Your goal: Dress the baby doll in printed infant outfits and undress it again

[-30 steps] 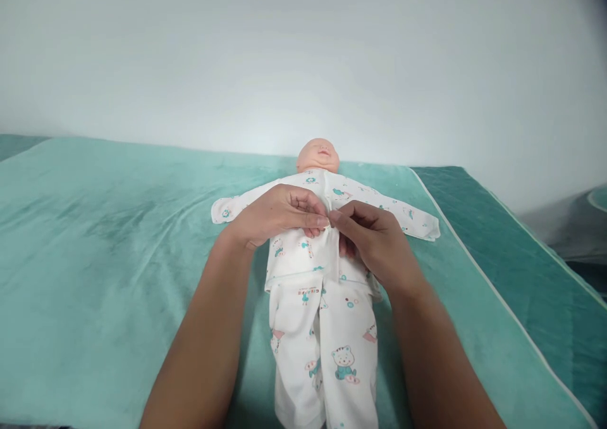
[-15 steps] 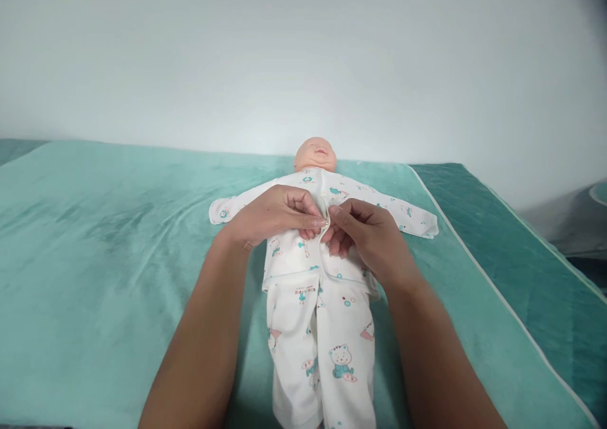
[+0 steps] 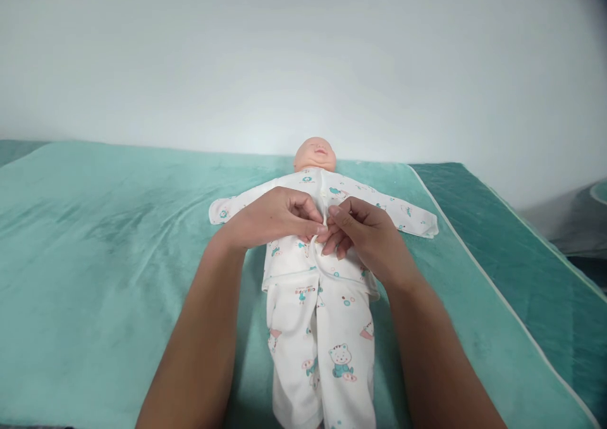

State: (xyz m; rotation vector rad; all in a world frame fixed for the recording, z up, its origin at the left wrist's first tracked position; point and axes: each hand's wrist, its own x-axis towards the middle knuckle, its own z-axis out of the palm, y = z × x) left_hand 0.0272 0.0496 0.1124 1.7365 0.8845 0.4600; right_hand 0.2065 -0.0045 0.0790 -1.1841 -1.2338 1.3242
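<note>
A baby doll (image 3: 315, 155) lies on its back, head at the far end, both sleeves spread out sideways. It wears a white printed shirt (image 3: 289, 266) with a front opening and matching white trousers (image 3: 345, 328). At the middle of the chest, my left hand (image 3: 287, 216) pinches the edge of the shirt front between thumb and fingers. My right hand (image 3: 363, 230) grips the facing edge from the other side, thumb on top. The fingertips nearly meet over the placket, and whatever fastener lies between them is hidden.
A light green cloth (image 3: 118, 277) covers the surface under the doll. Along the right runs a darker green cloth (image 3: 512, 245) beyond a pale edging strip. The plain pale wall (image 3: 303, 55) rises behind. A dark shape (image 3: 573, 220) stands at the far right.
My left fingertips have shifted slightly down along the shirt opening, and its edge now bends between both hands. The fastener seen at the left fingertips is now covered. The doll stays put.
</note>
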